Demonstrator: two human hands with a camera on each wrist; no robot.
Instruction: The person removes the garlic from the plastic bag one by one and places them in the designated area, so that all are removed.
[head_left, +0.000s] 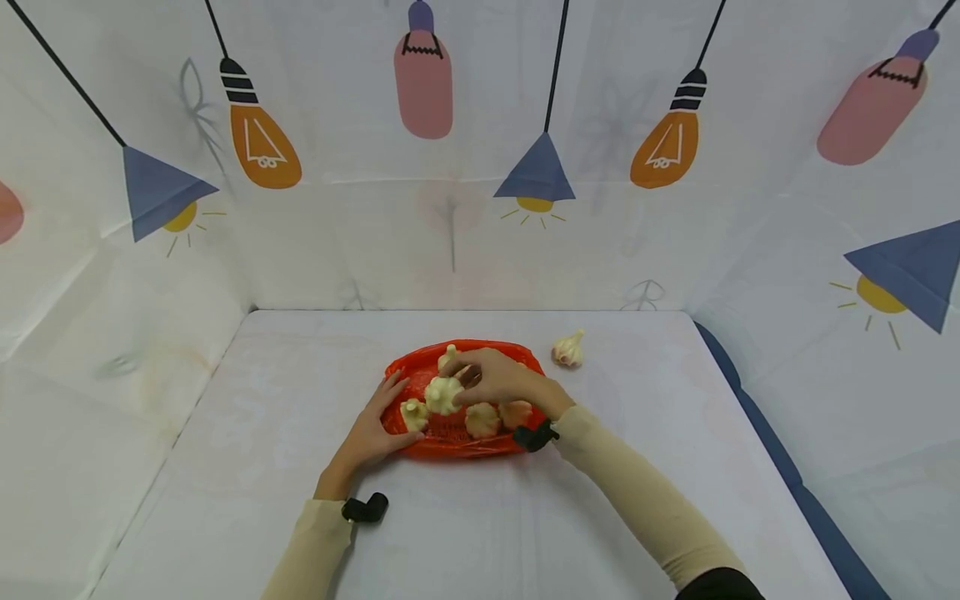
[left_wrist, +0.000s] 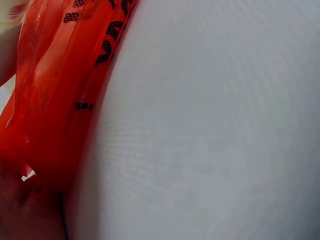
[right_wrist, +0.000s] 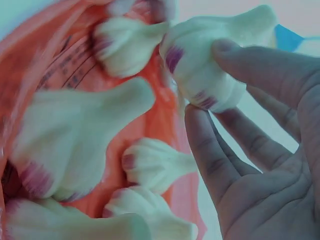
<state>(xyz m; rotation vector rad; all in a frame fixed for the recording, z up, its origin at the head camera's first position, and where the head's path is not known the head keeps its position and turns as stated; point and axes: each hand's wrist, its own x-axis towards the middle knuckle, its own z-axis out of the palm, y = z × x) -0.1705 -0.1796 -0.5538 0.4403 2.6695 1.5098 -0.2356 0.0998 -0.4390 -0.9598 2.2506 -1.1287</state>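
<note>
A red plastic bag with black print lies spread on the table, its rim raised around several garlic bulbs. My left hand grips the bag's left end, thumb and fingertips over the rim. In the left wrist view the bag's wall hides most of that hand. Above the bag's middle, my right hand pinches a garlic bulb between thumb and fingertips. Other bulbs, such as a large purple-streaked garlic bulb, lie just below it in the right wrist view.
One garlic bulb lies on the white table, just right of the bag. White walls printed with lamps rise at the back and both sides. Blue fabric runs along the table's right edge.
</note>
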